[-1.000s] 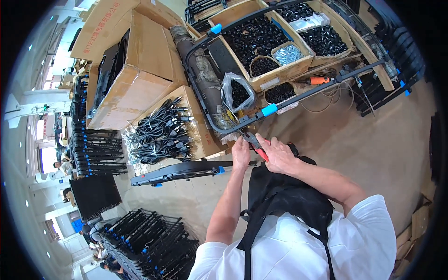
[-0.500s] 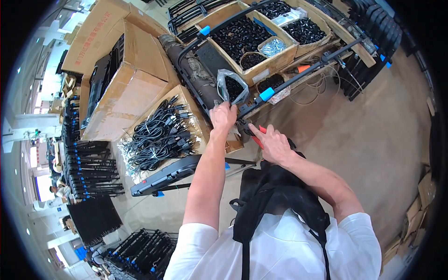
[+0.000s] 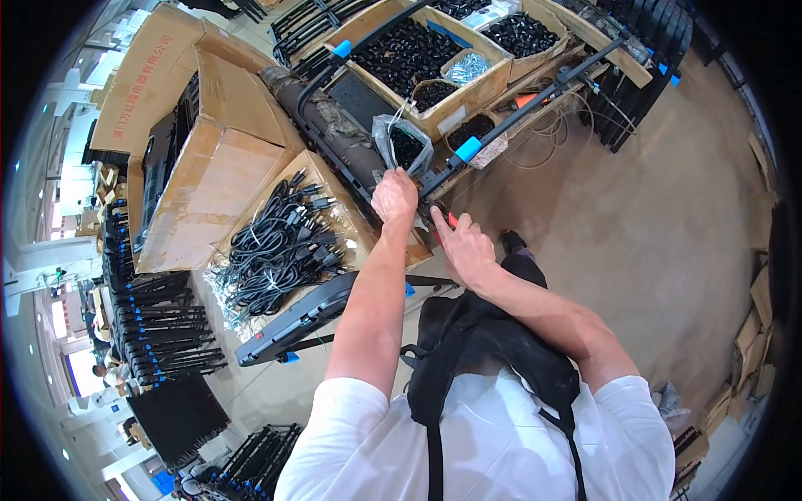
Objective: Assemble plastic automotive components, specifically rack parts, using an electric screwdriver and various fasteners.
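My left hand point(image 3: 394, 198) is closed, its fingertips pinched together at the near corner of a black tubular frame point(image 3: 520, 112), beside a clear plastic bag point(image 3: 378, 136) of small black parts. What those fingertips hold is hidden. Close by on the right, my right hand point(image 3: 465, 247) is wrapped round red-handled pliers point(image 3: 452, 220). Most of the handles are covered by my palm. The pliers' head points at the frame corner near my left fingertips; whether the jaws touch it I cannot tell. Blue sleeves point(image 3: 468, 149) sit on the frame's bars.
Wooden bins point(image 3: 468, 107) of black parts and silver screws stand beyond the frame. Coiled black power cords point(image 3: 280, 242) lie on cardboard to the left, below a big open carton point(image 3: 219, 179). A long black part point(image 3: 301, 317) lies nearer me. Racks of black frames point(image 3: 163, 313) stand far left.
My right hand has moved in toward the frame corner and my left fingertips, and less of the pliers' red handles shows. My left hand stays at the corner. The whole view has shifted slightly.
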`<state>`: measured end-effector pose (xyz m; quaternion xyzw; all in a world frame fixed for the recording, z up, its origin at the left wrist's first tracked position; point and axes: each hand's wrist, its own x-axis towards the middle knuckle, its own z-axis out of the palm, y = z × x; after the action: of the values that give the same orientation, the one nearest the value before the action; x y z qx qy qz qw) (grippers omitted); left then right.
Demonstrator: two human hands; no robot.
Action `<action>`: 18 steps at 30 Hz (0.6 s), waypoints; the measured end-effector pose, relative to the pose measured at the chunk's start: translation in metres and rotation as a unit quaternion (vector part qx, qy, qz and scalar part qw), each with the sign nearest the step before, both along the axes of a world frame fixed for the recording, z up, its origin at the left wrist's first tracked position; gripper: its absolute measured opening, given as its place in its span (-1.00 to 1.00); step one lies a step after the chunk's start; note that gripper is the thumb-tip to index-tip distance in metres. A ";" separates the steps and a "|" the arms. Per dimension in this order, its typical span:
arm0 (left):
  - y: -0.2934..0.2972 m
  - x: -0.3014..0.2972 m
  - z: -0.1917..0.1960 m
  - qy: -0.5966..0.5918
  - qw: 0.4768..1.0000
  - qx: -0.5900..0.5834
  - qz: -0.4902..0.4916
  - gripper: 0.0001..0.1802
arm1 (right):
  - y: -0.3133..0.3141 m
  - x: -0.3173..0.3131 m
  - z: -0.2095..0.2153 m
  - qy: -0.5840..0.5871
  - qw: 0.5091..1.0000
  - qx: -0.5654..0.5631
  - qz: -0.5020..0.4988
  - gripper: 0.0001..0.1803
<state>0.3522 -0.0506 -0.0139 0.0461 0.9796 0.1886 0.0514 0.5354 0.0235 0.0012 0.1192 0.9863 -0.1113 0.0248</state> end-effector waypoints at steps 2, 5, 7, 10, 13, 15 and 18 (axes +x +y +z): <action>-0.013 -0.005 -0.001 0.004 1.000 -0.001 0.023 -0.51 | 0.004 -0.002 0.008 0.016 0.997 -0.062 0.031 0.01; -0.007 -0.005 -0.004 0.005 0.999 0.008 0.032 -0.50 | 0.043 -0.002 -0.016 0.002 0.953 -0.301 0.039 0.07; -0.004 -0.005 -0.004 0.004 0.999 0.009 0.034 -0.50 | 0.064 -0.003 -0.036 -0.066 0.822 -0.565 -0.001 0.07; 0.003 -0.002 -0.006 0.000 0.999 0.013 0.035 -0.50 | 0.067 0.003 -0.050 -0.143 0.492 -0.856 -0.069 0.07; 0.003 -0.006 -0.008 0.011 0.999 0.012 0.037 -0.52 | 0.084 -0.011 -0.028 -0.185 0.849 -0.491 0.060 -0.05; -0.002 -0.007 -0.010 0.023 0.999 0.012 0.038 -0.53 | 0.089 -0.014 -0.005 -0.201 0.882 -0.422 0.061 -0.09; 0.006 -0.012 -0.006 0.024 0.998 0.017 0.054 -0.54 | 0.097 0.016 -0.032 -0.182 0.906 -0.377 0.061 -0.28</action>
<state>0.3406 -0.0449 -0.0201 -0.0020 0.9783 0.2066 0.0169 0.5517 0.1207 -0.0309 0.0584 0.8546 -0.4492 0.2540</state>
